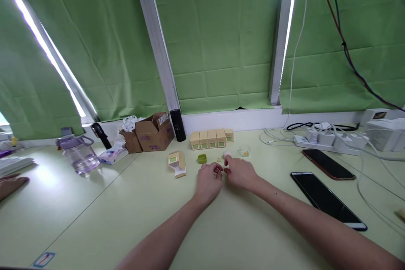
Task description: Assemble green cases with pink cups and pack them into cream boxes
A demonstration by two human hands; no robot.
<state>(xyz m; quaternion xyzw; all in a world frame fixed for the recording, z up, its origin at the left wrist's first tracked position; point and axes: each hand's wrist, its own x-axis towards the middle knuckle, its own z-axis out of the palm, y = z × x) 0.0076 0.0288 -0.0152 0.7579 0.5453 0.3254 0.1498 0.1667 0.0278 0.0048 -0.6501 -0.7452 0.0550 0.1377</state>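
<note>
My left hand (209,181) and my right hand (239,172) nearly meet over the pale table, fingers bent and pinched; whatever they hold is too small to make out. Just beyond my left hand sits a small green container (202,158), with a tiny yellowish piece (218,160) to its right. A small pale pink item (226,154) shows behind my right fingertips. Farther right stands a clear little container (244,151) with something yellow in it. An opened small carton (177,164) lies left of the green container.
Several small cream boxes (208,139) stand in a row behind. Toward the left are a cardboard box (155,133), a black cylinder (178,125) and a purple-lidded bottle (79,154). Two phones (327,198), a power strip (329,143) and cables lie at the right.
</note>
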